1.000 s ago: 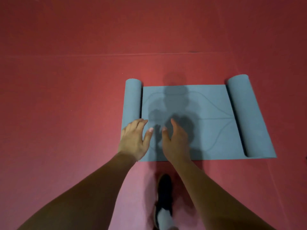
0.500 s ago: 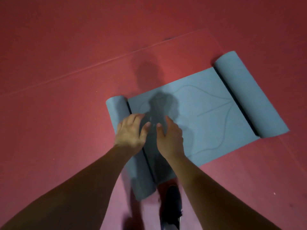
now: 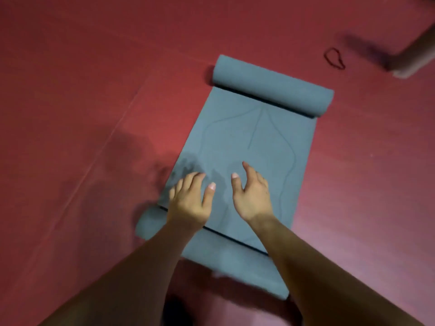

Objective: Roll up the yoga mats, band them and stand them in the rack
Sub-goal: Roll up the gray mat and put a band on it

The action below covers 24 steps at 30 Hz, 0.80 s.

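Observation:
A blue-grey yoga mat (image 3: 249, 140) lies on the red floor, curled into a roll at both ends. The far roll (image 3: 273, 87) is thick; the near roll (image 3: 226, 257) lies under my forearms. My left hand (image 3: 190, 198) and my right hand (image 3: 251, 194) hover side by side over the flat middle part, fingers spread and relaxed, holding nothing. Whether the fingertips touch the mat I cannot tell. A dark elastic band (image 3: 334, 58) lies on the floor beyond the mat's far right corner.
Red padded floor (image 3: 82, 102) surrounds the mat, with a seam running diagonally at the left. A pale blurred object (image 3: 414, 52) lies at the top right corner. My dark shoe (image 3: 174, 309) is just below the near roll.
The view has swung round: the mat now runs away from me instead of across. Both hands have come off the near roll onto the flat part. The band has come into view.

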Available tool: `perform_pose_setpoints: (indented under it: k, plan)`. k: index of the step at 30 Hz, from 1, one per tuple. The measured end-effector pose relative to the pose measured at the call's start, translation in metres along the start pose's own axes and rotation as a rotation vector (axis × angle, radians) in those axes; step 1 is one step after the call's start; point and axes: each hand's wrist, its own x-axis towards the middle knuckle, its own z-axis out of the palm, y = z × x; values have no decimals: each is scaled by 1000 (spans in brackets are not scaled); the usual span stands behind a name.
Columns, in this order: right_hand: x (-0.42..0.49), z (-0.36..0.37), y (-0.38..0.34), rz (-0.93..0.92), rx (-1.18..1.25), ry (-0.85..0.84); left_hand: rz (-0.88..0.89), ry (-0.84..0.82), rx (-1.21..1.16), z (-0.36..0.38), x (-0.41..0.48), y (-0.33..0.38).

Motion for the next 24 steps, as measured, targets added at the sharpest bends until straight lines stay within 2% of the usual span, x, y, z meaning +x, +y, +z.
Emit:
perform_pose_setpoints:
  k: [4,10,17,24]
  plan:
    - [-40,8,17,125,59,74,-9,-318,-37,-6,-23,-2]
    - [-122,8,59,270,98,182,92,-491,-10,-6,-75,20]
    - [-203,28,86,299,42,207,215,-511,68,-31,-132,21]
    - [-261,84,102,299,44,166,217,-534,126,-47,-191,-22]
